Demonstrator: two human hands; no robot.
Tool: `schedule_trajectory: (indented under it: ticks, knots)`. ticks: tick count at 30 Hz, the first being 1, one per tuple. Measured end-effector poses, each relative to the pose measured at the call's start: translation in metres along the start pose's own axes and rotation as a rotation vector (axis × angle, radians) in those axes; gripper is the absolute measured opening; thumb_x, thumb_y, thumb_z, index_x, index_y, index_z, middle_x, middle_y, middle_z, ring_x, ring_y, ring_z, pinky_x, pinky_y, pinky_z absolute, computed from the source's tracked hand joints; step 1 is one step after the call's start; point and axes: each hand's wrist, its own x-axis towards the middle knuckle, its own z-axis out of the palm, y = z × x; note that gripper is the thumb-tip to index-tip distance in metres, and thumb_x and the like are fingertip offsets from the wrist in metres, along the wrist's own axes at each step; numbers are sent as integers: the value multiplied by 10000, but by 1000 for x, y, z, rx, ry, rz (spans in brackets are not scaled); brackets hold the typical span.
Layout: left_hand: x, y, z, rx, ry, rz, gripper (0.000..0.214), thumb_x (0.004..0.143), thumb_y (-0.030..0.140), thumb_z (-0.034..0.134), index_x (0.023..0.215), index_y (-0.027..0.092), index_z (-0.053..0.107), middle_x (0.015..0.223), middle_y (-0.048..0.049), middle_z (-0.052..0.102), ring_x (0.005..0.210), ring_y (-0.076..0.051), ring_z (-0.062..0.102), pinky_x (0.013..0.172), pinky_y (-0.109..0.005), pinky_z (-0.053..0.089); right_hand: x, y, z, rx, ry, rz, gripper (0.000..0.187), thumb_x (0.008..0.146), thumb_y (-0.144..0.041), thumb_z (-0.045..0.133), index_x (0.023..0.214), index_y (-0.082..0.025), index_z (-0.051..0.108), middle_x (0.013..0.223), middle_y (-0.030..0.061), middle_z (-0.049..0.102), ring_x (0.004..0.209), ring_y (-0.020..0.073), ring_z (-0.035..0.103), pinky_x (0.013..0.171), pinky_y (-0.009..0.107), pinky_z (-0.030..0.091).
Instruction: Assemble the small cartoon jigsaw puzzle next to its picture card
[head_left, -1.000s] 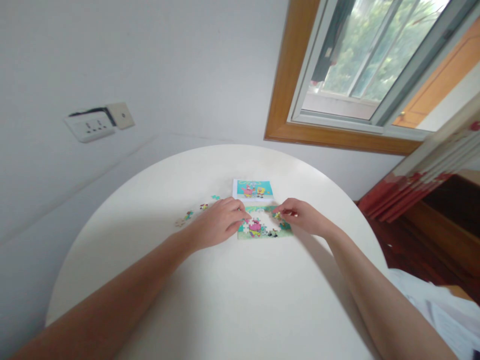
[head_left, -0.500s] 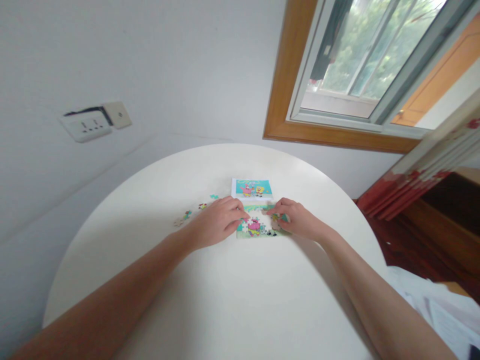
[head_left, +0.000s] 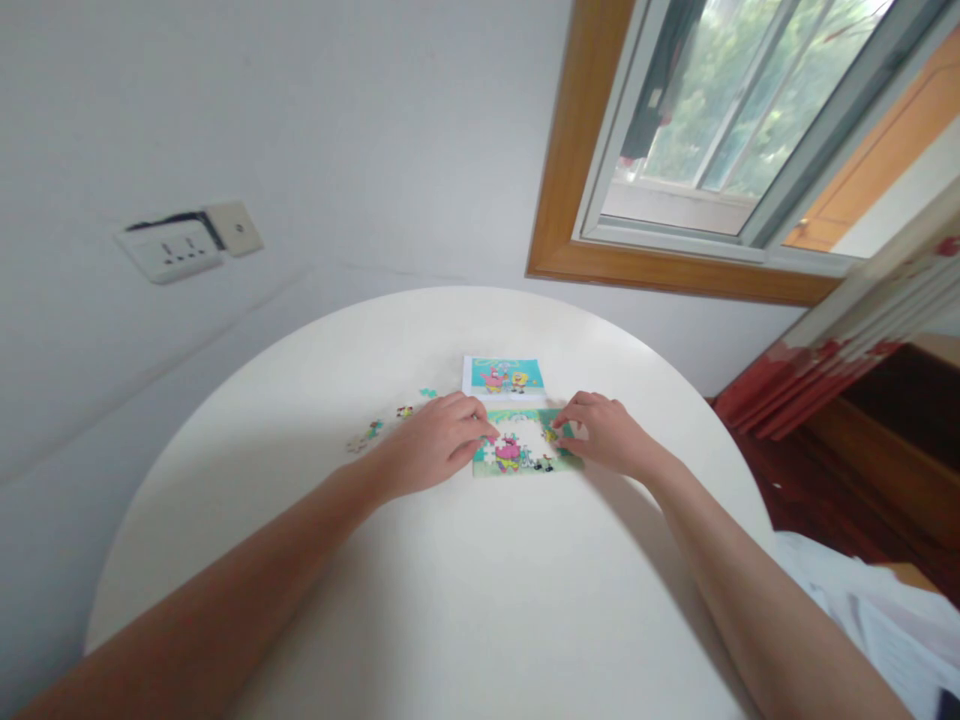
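Observation:
A partly filled jigsaw puzzle [head_left: 508,455] with a pink cartoon figure lies flat on the table; a pale gap shows in its upper middle. My left hand [head_left: 439,440] rests at its left edge, thumb and forefinger apart, the fingertips touching pieces there. At the right edge is my right hand [head_left: 606,435], fingers bent and spread, the tips over the puzzle's border. I see no piece in either hand. Just behind the puzzle lies a picture card [head_left: 506,378] with a pink and a yellow cartoon figure.
Several loose puzzle pieces [head_left: 405,411] lie left of my left hand. The round white table [head_left: 480,600] meets the wall, which has a socket [head_left: 176,252]. A wood-framed window [head_left: 675,275] and a curtain [head_left: 795,390] are on the right.
My right hand has drawn back to the right, its forefinger leaving the puzzle's upper middle for the right border. My left hand has stayed in place.

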Motion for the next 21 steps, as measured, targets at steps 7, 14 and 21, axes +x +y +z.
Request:
schedule_trajectory:
  ticks: [7,14,21]
  knots:
    - [0,-1,1,0,-6,-3,251,923,157,467,1063,199,671,1016,-79,599,976,-206,544,879,-345,425,1,-1,2,4,-4,-10,178,804,-275,629,953,-255,725,1020,65,640,921,208,581,796,322,401]
    - [0,1,-1,-1,-5,-8,252,926,164,462,1063,198,671,1018,-80,601,983,-207,544,879,-344,426,1,-1,2,30,16,-19,192,812,-259,607,967,-240,719,1008,67,645,871,183,580,777,304,388]
    - [1,0,0,-3,-6,-6,255,923,160,461,1061,201,672,1019,-81,602,985,-208,546,881,-344,426,2,-3,3,39,10,-32,170,820,-227,586,915,-259,722,962,49,647,896,188,578,784,301,384]
